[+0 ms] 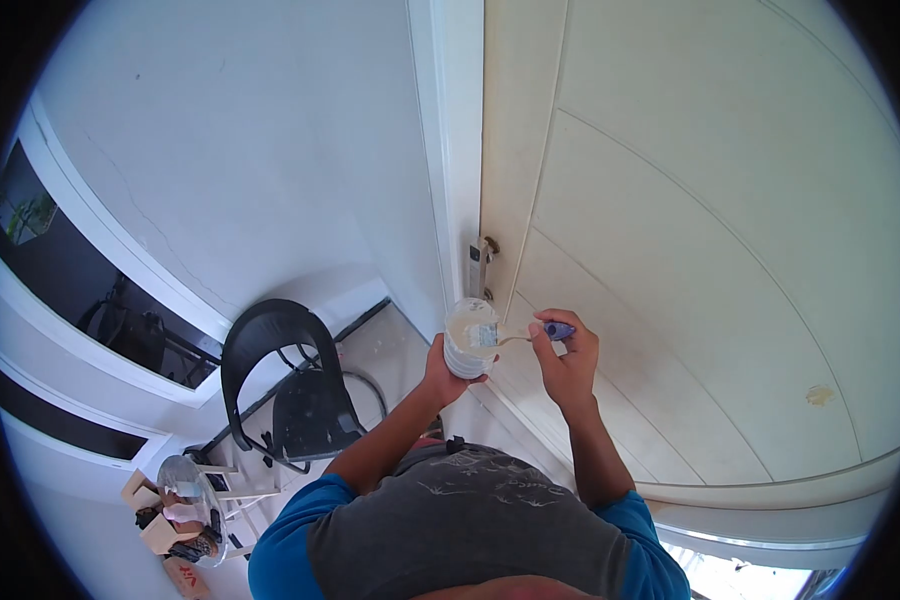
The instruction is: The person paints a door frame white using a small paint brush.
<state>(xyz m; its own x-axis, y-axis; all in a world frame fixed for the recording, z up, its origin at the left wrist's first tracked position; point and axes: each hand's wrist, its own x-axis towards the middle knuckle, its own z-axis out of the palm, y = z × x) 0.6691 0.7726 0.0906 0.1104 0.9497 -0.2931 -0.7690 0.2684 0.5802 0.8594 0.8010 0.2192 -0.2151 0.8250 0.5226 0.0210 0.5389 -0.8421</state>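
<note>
My left hand [448,374] is wrapped around a white plastic tub [467,362] with cream-coloured paint inside, held out in front of my chest. In my right hand [568,362] is a paintbrush [517,336], gripped by its handle, whose purple-blue end [560,330] sticks out past the fingers. The brush head lies over the tub's opening, its metal band at the paint. Just beyond the tub is the cream door [660,250], with a metal handle and lock plate [478,266] at its edge.
A black chair [315,405] stands to my left by the wall [270,150]. Farther left, a small round table [213,512] bears a cardboard box and other items; a brick-coloured packet [186,577] is beside it. A tan patch [819,396] marks the door's right side.
</note>
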